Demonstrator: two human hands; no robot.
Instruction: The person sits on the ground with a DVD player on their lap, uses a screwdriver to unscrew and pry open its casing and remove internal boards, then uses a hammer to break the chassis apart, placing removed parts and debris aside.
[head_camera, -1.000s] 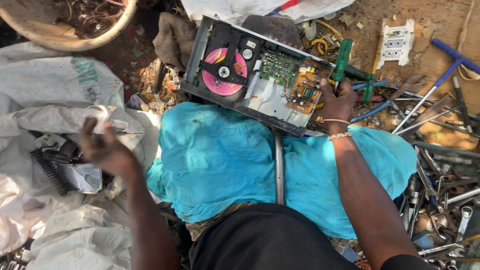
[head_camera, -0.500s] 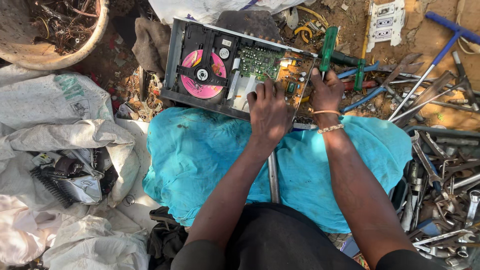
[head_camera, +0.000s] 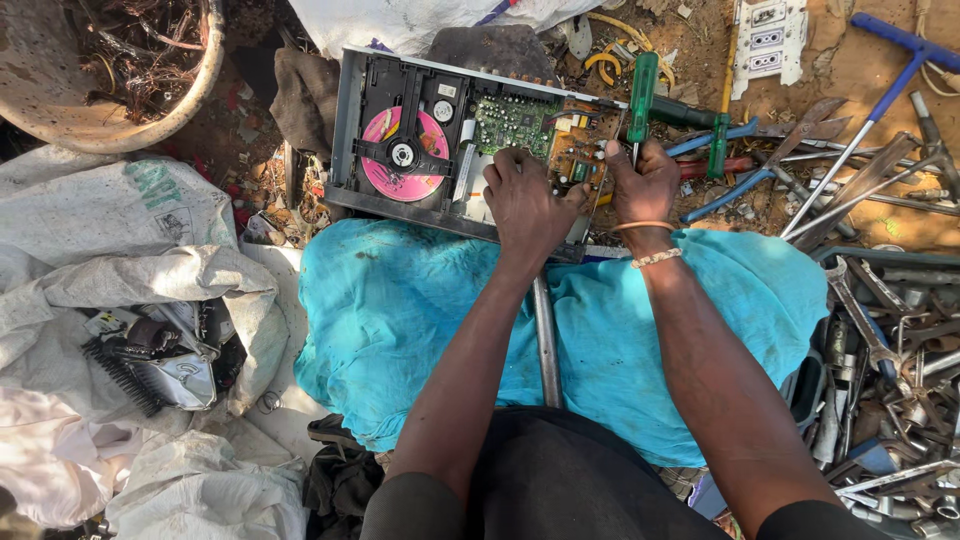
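Disc player chassis (head_camera: 345, 130): matt grey sheet metal. Disc (head_camera: 430, 135): glossy pink plastic. Circuit board (head_camera: 510, 120): green, matt. Screwdriver handle (head_camera: 641, 90): glossy green plastic. Cloth (head_camera: 380, 330): turquoise, creased, soft weave.

At the upper left of the frame we see a round basin (head_camera: 190, 95) holding tangled wire. White sacks (head_camera: 110, 240) fill the left side, one open on black plastic scrap (head_camera: 150, 355). We see a turquoise cloth (head_camera: 620, 340) at centre and metal tools (head_camera: 890, 330) piled at right.
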